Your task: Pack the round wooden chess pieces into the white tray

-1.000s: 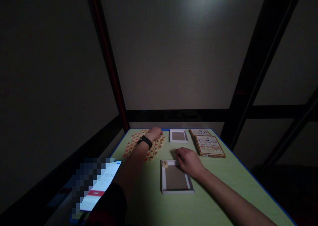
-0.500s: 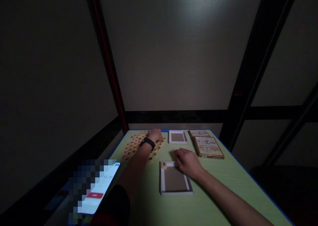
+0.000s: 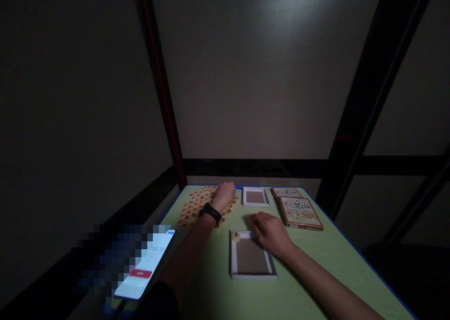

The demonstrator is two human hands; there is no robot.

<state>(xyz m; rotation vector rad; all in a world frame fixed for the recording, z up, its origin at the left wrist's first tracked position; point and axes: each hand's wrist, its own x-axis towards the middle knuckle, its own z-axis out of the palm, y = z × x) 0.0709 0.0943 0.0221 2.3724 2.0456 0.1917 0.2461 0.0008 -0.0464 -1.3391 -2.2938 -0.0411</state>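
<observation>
A spread of round Chinese chess pieces (image 3: 191,207), with red or dark characters, lies at the far left of the green table. My left hand (image 3: 225,193), a black watch on its wrist, reaches over the far right side of these pieces, its fingers hidden from me. My right hand (image 3: 270,231) is closed, fingers curled together, above the far right corner of the near shallow box (image 3: 232,259). Whatever it may hold cannot be made out. One chess piece (image 3: 236,236) sits in that box's far left corner.
A second shallow box (image 3: 256,198) stands at the table's far edge. To its right, two printed box lids (image 3: 300,212) overlap. A lit phone (image 3: 142,268) is at the near left. The green table (image 3: 309,273) has a blue edge, with walls beyond it.
My left hand has shifted slightly farther away and to the right over the pieces. My right hand stays by the near box. The whole view has moved a little.
</observation>
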